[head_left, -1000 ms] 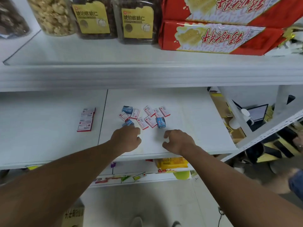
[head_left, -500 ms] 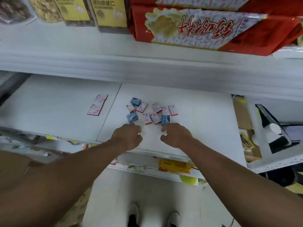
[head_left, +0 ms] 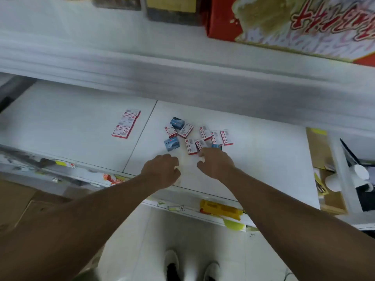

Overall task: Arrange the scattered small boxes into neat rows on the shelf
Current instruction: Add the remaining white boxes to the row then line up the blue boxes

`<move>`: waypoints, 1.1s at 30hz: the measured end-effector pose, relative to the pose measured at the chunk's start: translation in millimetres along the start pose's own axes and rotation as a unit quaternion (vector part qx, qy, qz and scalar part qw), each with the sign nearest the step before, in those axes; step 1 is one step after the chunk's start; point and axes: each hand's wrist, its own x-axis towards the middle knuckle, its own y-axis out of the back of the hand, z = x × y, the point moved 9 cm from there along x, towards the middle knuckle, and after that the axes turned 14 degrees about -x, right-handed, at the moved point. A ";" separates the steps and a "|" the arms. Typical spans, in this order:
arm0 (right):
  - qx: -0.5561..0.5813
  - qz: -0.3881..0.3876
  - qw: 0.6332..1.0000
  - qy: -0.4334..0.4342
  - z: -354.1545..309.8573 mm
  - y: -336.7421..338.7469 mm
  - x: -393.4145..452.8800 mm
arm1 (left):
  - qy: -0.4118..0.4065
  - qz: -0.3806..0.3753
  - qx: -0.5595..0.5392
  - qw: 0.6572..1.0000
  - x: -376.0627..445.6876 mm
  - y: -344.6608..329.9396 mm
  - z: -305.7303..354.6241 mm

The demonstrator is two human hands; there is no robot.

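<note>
Several small red-and-white boxes (head_left: 205, 132) and three blue boxes lie scattered on the white shelf (head_left: 263, 159). One blue box (head_left: 171, 143) lies at the cluster's left, another (head_left: 177, 123) at its back. A third blue box (head_left: 216, 146) is half hidden by my right hand (head_left: 217, 164), whose fingertips reach it and the nearest red-and-white box (head_left: 200, 144); the thumb stays apart. My left hand (head_left: 162, 172) rests on the shelf in front of the cluster with loosely curled fingers, holding nothing. A neat row of red-and-white boxes (head_left: 125, 126) lies to the left.
The upper shelf edge (head_left: 182, 78) overhangs the work area, carrying jars and a red package (head_left: 284, 23). A yellow pack (head_left: 220, 208) sits on the shelf below. Cardboard (head_left: 318, 149) and clutter stand at the right end. Bare shelf surface extends on both sides of the cluster.
My right hand has slid forward onto the nearest boxes. The left hand stays about where it was. The view has tilted further down and closer.
</note>
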 end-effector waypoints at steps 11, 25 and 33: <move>-0.031 0.088 0.993 -0.072 1.3 5.2 47.9 | -0.020 0.013 -0.021 0.999 32.0 -10.8 -22.9; -0.119 0.091 0.987 -0.052 22.5 5.1 65.0 | 0.018 0.129 -0.146 0.981 81.2 -11.3 12.9; -0.156 0.092 0.982 -0.048 43.8 -13.4 53.9 | 0.069 0.167 -0.111 0.977 110.0 -22.9 30.6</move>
